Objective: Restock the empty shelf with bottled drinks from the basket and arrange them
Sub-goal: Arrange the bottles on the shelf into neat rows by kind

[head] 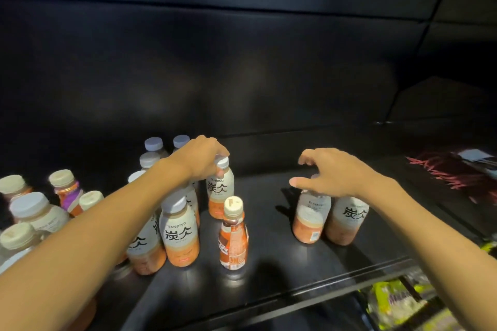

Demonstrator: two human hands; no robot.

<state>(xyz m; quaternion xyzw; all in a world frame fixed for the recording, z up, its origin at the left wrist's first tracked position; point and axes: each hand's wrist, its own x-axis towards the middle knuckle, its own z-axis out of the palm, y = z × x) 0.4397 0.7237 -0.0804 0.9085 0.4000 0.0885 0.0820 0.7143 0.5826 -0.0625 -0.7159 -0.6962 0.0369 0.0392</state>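
Bottle count on the shelf

I counted two white-and-orange bottles (312, 219) standing as a pair on the right and at least seven more bunched on the left, though some were half hidden. There was one orange cream-capped bottle (233, 234) alone in the middle, and four cream-capped bottles (63, 185) at far left.

Under my hands the shelf (269, 277) is dark, smooth and glossy, mirroring the bottles. The bottle (219, 191) beneath my left hand (201, 158) looks plastic, with a matt cap (222, 162) and a printed, slightly shiny label.
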